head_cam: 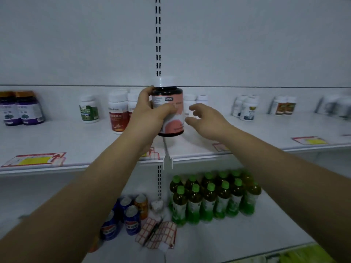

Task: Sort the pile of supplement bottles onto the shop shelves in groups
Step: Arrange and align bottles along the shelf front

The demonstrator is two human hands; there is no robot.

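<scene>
My left hand [150, 112] grips a dark supplement bottle [169, 109] with a pink label and a white cap, held upright above the middle of the upper shelf [256, 133]. Just right of the bottle hovers my right hand [207, 120], fingers spread and holding nothing. Groups of bottles stand along the shelf's back: two purple ones [20, 109], a green-labelled one [88, 110], red-labelled ones [118, 112], small white ones [193, 101] behind my hands, white ones with blue labels [247, 107] and orange-labelled ones [283, 105].
A slotted upright [158, 35] splits the back wall. Price tags [36, 159] lie along the shelf's front edge. On the lower shelf stand green-capped drink bottles [214, 196], blue and orange cans [127, 215] and a red-checked cloth [157, 234]. Blurred bottles [334, 106] sit far right.
</scene>
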